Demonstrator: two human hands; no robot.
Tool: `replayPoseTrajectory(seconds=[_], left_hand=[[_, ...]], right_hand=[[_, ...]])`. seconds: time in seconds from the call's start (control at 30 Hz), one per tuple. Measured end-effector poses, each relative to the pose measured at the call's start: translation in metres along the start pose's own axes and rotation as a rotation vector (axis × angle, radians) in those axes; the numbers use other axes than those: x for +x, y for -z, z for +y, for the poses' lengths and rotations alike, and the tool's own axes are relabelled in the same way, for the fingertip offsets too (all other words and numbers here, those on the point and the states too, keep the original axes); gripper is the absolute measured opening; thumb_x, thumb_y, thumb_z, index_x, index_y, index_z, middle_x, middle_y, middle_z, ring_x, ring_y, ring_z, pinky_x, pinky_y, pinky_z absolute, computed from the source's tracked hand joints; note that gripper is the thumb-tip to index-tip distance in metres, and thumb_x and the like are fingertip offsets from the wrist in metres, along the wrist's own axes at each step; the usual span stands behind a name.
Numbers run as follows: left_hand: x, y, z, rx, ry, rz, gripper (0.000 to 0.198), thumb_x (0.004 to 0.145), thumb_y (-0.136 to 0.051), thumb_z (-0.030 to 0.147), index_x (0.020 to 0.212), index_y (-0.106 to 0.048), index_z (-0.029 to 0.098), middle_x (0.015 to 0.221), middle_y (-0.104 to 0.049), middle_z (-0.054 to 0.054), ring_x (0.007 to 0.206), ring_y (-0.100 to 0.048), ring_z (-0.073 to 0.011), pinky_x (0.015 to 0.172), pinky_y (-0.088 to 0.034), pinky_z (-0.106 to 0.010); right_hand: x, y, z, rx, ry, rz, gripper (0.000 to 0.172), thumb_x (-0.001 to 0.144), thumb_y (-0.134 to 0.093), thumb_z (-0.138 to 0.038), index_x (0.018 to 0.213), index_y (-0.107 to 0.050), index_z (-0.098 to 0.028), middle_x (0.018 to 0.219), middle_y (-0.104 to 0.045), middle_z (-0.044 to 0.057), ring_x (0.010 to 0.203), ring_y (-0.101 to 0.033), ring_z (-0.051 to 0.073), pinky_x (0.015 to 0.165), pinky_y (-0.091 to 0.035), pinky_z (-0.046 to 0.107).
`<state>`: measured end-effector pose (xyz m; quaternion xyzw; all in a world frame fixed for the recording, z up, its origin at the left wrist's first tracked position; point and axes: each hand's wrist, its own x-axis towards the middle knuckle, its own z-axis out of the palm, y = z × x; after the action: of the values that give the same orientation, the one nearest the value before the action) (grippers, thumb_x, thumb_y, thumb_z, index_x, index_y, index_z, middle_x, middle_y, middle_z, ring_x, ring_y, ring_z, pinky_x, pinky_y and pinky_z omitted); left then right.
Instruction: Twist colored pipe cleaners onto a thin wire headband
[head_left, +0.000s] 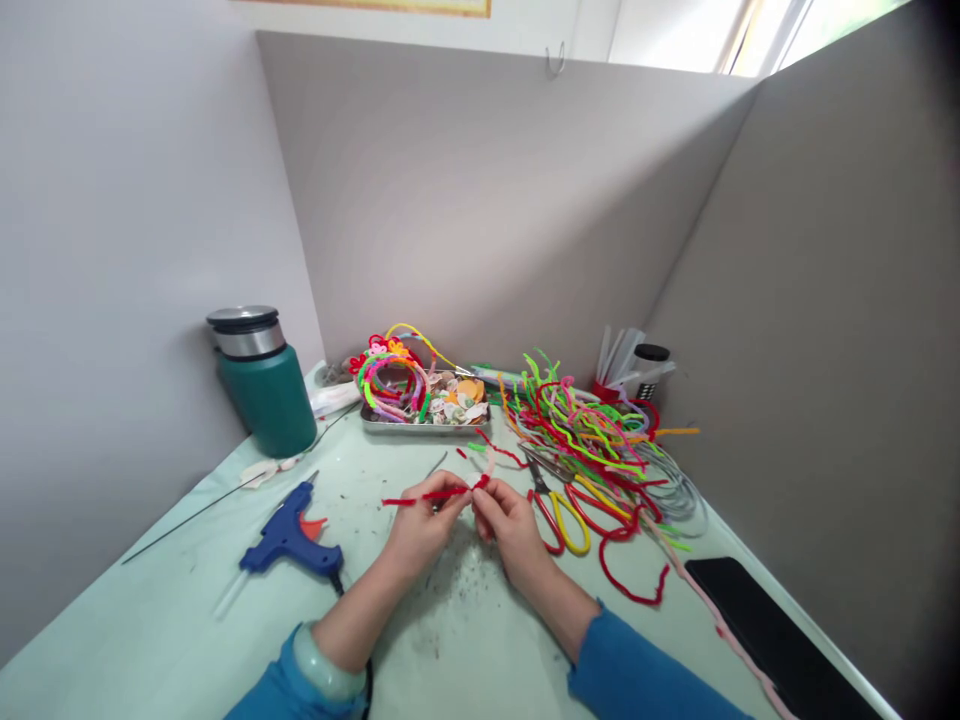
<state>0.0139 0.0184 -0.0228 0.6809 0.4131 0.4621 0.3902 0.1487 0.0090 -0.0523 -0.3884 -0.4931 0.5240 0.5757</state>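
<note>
A short red pipe cleaner is held level above the pale green table. My left hand pinches it near its middle, fingers closed. My right hand pinches its right end, where the red strand is bent or twisted, fingers closed too. Both hands meet at the table's centre, wrists in blue sleeves, a pale green bangle on the left wrist.
A blue glue gun lies left. Red-and-yellow scissors and a heap of coloured pipe cleaners lie right. A metal tray of bits, a green flask, a cup of sticks and a black phone stand around.
</note>
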Motion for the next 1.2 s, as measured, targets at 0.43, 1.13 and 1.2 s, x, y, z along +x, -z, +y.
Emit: replayPoseTrajectory(seconds=[0.43,1.13,1.2], left_hand=[[-0.007,-0.004,0.003,-0.031,0.01,0.044,0.022,0.078,-0.051,0.036,0.074,-0.058,0.015,0.059,-0.052,0.002,0.053,-0.047,-0.0102,0.051,-0.037,-0.02],[-0.003,-0.003,-0.003,-0.08,0.05,-0.005,0.021,0.078,-0.053,0.033,0.085,-0.062,0.015,0.054,-0.051,0.003,0.05,-0.044,-0.0092,0.047,-0.034,-0.018],[-0.003,-0.003,-0.005,-0.123,0.101,-0.006,0.022,0.078,-0.054,0.035,0.085,-0.061,0.015,0.05,-0.048,0.004,0.047,-0.042,-0.0086,0.045,-0.032,-0.018]], right_hand=[[-0.006,-0.006,-0.009,-0.012,0.073,-0.021,0.018,0.074,-0.061,-0.032,0.073,-0.051,-0.017,0.056,-0.044,-0.006,0.047,-0.038,0.007,0.044,-0.029,0.02],[-0.004,0.001,-0.003,0.059,0.022,0.04,0.022,0.078,-0.057,-0.037,0.069,-0.053,-0.017,0.047,-0.043,-0.006,0.04,-0.033,0.007,0.041,-0.024,0.02],[-0.004,0.001,-0.003,0.066,0.014,0.042,0.023,0.078,-0.056,-0.038,0.069,-0.054,-0.016,0.047,-0.043,-0.006,0.04,-0.032,0.006,0.041,-0.024,0.02]])
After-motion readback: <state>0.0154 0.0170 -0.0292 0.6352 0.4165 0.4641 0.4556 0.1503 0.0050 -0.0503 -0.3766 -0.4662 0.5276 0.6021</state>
